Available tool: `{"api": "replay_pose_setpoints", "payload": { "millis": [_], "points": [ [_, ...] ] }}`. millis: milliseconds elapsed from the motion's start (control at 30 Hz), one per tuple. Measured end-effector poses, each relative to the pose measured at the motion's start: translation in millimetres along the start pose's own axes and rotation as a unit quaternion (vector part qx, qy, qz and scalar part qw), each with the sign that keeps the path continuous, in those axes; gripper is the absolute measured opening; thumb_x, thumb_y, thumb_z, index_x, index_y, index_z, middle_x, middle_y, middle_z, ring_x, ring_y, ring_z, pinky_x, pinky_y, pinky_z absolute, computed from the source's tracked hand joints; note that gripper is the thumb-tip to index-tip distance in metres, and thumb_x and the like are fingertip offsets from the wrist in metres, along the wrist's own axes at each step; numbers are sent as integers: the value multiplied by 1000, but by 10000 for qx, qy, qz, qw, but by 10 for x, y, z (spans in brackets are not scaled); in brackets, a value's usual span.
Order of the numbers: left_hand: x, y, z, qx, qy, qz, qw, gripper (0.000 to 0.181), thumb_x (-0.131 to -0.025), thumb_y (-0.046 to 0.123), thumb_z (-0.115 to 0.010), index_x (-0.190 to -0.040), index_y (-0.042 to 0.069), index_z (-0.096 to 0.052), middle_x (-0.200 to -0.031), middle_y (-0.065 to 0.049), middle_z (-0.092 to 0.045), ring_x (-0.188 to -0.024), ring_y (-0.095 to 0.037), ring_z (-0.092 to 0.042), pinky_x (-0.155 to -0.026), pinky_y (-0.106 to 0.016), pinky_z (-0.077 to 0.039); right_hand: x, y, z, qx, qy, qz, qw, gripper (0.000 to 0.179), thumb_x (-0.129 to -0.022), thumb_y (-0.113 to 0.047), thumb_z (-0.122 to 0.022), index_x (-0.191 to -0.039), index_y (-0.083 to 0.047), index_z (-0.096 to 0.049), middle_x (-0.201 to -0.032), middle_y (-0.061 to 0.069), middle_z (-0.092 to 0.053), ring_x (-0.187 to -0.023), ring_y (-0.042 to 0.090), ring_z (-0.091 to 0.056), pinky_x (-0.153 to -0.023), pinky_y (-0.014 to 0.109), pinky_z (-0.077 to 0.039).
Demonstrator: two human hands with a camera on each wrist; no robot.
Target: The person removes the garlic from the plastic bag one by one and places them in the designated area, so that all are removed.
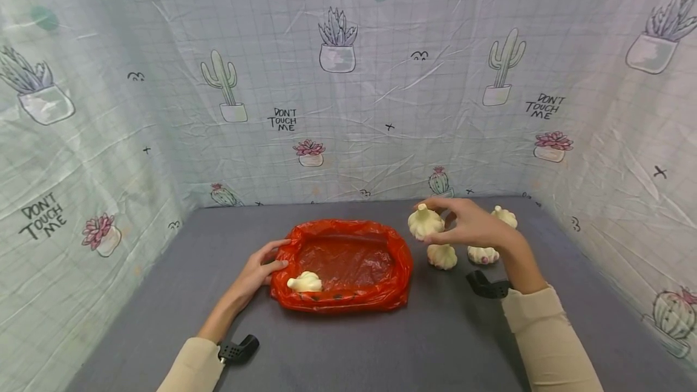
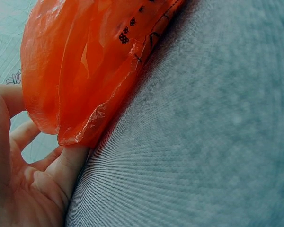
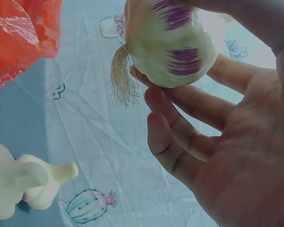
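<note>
A red plastic bag (image 1: pixel 402 265), its mouth spread wide in a roughly rectangular shape, rests on the grey tabletop. One pale garlic bulb (image 1: pixel 307 282) lies inside, by the near left corner. My left hand (image 1: pixel 255 272) grips the bag's left side; in the left wrist view its fingers go partly behind the red plastic (image 2: pixel 80 71). Held up just right of the bag is another garlic bulb (image 1: pixel 425 222), pinched between the thumb and fingers of my right hand (image 1: pixel 472 224). The right wrist view shows purple streaks and dry roots on this bulb (image 3: pixel 175 47).
Below and beyond my right hand are a garlic bulb (image 1: pixel 441 256), a second bulb (image 1: pixel 483 255) and a third bulb (image 1: pixel 505 216). A cactus-patterned sheet (image 1: pixel 370 107) hangs round the table's back and sides. Black devices (image 1: pixel 238 351) are strapped to both wrists.
</note>
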State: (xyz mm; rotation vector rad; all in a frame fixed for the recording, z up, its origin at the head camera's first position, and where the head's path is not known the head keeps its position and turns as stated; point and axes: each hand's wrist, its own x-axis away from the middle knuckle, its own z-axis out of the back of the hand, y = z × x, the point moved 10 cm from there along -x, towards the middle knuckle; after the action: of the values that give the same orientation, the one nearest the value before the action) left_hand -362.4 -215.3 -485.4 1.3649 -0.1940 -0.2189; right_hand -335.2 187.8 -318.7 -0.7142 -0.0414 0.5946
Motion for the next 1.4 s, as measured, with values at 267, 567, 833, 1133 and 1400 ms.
{"api": "replay_pose_setpoints", "payload": {
  "millis": [267, 567, 833, 1133, 1400],
  "points": [
    [0, -9, 9, 35, 23, -36, 10000, 56, -102, 21, -65, -154, 12, -47, -145, -30, -48, -100, -20, -71, -75, -37, -64, 59, 81, 82, -167, 107, -197, 9996, 66, -86, -29, -85, -143, -8, -59, -141, 14, -62, -113, 32, -67, -91, 46, -56],
    [-11, -10, 0, 33, -8, -49, 10000, 56, -102, 22, -65, -154, 13, -47, -145, -30, -48, -101, -20, -71, -75, -37, -64, 109, 99, 189, -187, 244, -75, 9995, 58, -87, -24, -84, -139, -11, -62, -134, 11, -67, -111, 28, -69, -88, 36, -58],
    [-16, -15, 6, 18, 7, -54, 10000, 56, -102, 21, -65, -154, 12, -47, -145, -30, -48, -102, -21, -71, -75, -37, -64, 151, 127, 248, -262, 262, -77, 9993, 53, -88, -19, -83, -137, -14, -63, -134, 8, -67, -114, 24, -68, -90, 31, -56],
    [-26, -8, 8, 24, -33, -85, 10000, 55, -102, 20, -64, -154, 12, -47, -144, -31, -49, -100, -19, -71, -75, -36, -64, 182, 192, 291, -327, 179, -79, 9993, 56, -90, -23, -82, -141, -17, -61, -139, 9, -65, -122, 29, -64, -97, 49, -55],
    [-24, -4, -3, 66, -83, -83, 9999, 56, -102, 20, -64, -155, 11, -46, -146, -31, -49, -101, -18, -72, -76, -37, -64, 194, 256, 289, -410, 50, -69, 9991, 61, -90, -22, -82, -145, -15, -58, -144, 10, -62, -124, 18, -63, -101, 49, -54]
  ]
}}
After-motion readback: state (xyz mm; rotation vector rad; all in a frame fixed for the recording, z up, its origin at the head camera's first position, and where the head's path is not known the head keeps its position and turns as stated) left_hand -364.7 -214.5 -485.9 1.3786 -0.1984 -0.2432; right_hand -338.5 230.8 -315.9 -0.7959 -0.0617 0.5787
